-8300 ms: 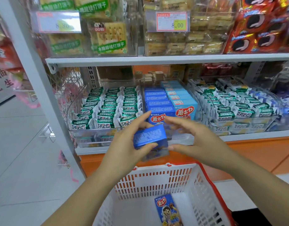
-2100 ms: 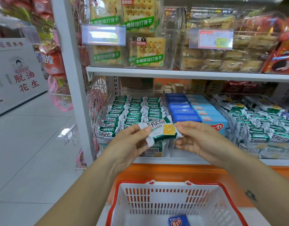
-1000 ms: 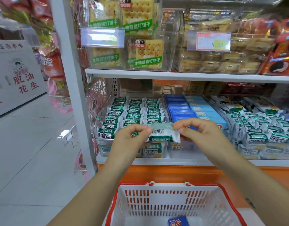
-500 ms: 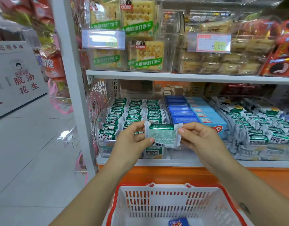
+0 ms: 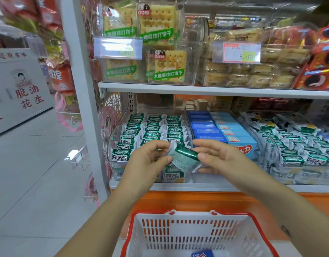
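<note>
A snack aisle of a shop stood behind, with white shelving and a pale tiled floor. Nearest the camera, a white basket (image 5: 178, 234) with a red rim hung below the arms, and a blue box (image 5: 202, 254) lay in its bottom. Above it, in front of the shelf, both hands held one green biscuit packet (image 5: 184, 156) in the air. The left-hand grip (image 5: 147, 160) pinched the crimped left end, and the right-hand grip (image 5: 221, 158) pinched the right end between thumb and fingers. Half a second before, the packet had faced the camera flat, its printed back showing. Now it was rolled and tilted, with its shiny green edge uppermost. This looked like more turning for inspection, so the packet had not yet gone into the basket. Just behind the hands, a clear bin (image 5: 113, 138) on the lower shelf (image 5: 197, 187) held rows of the same green packets, beside stacked blue cartons (image 5: 208, 127). Farther up, cracker packs (image 5: 167, 65) and a price tag (image 5: 241, 52) filled the upper shelf.
</note>
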The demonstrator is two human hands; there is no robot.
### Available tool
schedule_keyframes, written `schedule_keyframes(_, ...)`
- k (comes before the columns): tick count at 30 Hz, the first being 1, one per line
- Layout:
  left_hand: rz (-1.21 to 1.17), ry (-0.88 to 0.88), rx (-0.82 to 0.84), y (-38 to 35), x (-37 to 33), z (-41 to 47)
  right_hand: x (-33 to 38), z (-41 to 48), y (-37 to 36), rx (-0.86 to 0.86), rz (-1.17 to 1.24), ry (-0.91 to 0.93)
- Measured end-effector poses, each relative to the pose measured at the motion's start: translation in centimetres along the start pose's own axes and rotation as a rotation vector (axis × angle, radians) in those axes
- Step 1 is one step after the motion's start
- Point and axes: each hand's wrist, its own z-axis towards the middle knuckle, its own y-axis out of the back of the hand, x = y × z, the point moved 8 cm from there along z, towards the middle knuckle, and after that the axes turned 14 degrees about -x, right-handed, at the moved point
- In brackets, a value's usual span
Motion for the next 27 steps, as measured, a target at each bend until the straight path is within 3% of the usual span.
schedule_keyframes(6, 0.127, -0.190, 0.008, 1.3, -2.0, -0.2, 1.1, 0.6, -2.2, 0.185, -0.190, -0.002)
schedule_keyframes(15, 0.032, -0.128, -0.057, 5.3, -2.3, 0.6, 0.1, 1.9, -8.0, 0.412, 0.031, -0.223)
schedule_keyframes(17, 0.053, -0.118, -0.115, 6.5, -1.9, 1.1, 0.0, 3.1, -8.7, 0.312, 0.029, -0.181)
schedule_keyframes(20, 0.104, -0.097, -0.236, 8.4, -0.7, 2.4, 0.6, 5.3, -9.2, 0.075, -0.128, 0.037)
schedule_keyframes(27, 0.204, 0.008, -0.373, 10.5, 2.7, 4.8, 1.8, 10.9, -11.3, -0.167, -0.398, 0.378)
